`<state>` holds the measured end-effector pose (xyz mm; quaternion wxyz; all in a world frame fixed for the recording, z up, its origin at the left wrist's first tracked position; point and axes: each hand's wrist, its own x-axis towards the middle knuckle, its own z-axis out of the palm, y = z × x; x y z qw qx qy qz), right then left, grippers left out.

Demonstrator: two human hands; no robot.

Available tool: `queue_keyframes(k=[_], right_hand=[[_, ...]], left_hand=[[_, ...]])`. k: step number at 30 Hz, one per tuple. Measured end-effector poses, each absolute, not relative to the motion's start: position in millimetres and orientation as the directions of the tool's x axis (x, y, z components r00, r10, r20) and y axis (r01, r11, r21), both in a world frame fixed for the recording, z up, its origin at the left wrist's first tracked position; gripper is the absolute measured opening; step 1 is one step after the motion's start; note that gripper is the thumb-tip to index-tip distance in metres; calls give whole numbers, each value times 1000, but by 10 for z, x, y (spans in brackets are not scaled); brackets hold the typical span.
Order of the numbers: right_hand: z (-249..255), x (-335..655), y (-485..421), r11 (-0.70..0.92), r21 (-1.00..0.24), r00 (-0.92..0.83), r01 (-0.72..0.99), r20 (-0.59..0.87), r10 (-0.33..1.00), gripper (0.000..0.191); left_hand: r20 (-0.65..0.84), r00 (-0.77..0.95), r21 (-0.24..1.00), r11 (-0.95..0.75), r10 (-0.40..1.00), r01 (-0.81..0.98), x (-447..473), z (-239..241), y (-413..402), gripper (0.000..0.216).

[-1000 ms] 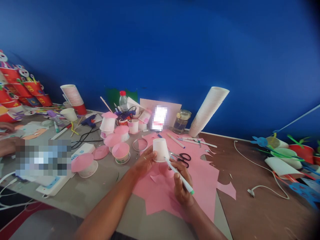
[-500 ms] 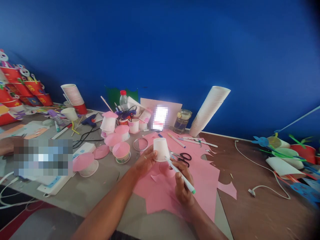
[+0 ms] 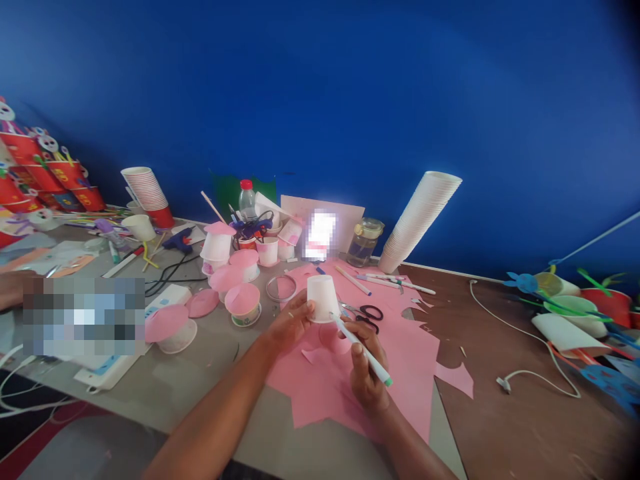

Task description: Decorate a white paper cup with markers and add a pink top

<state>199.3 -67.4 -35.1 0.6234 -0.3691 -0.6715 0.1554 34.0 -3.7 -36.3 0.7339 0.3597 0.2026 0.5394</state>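
My left hand grips an upturned white paper cup that stands on a sheet of pink paper. My right hand is closed round a white marker with a green cap, its tip against the lower rim of the cup. Black-handled scissors lie on the pink paper just right of the cup.
Cups topped with pink discs stand to the left beside a metal ring. A tall leaning stack of white cups, a glass jar and a bottle line the blue wall. A white cable trails at right. Another person's arm shows far left.
The view has shifted slightly. My hands, the cup and the marker stay almost where they were.
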Motion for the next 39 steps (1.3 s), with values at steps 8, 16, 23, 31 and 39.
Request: queue_keyframes(k=[8, 16, 23, 31, 39], right_hand=[[-343, 1996, -677, 671, -670, 49, 318, 718, 694, 28], [-323, 1994, -676, 670, -665, 49, 329, 721, 692, 29], [-316, 1985, -676, 671, -660, 55, 339, 726, 686, 28], [-336, 1996, -678, 675, -658, 41, 334, 726, 687, 28], [-348, 2004, -682, 680, -647, 18, 344, 729, 684, 29]], left_hand=[[97, 345, 755, 157, 933, -637, 337, -376, -23, 57], [111, 358, 766, 149, 927, -626, 330, -391, -25, 54], [108, 354, 771, 146, 929, -620, 328, -395, -23, 58], [93, 352, 780, 151, 931, -607, 327, -392, -26, 59], [95, 351, 764, 158, 931, -626, 330, -397, -18, 57]])
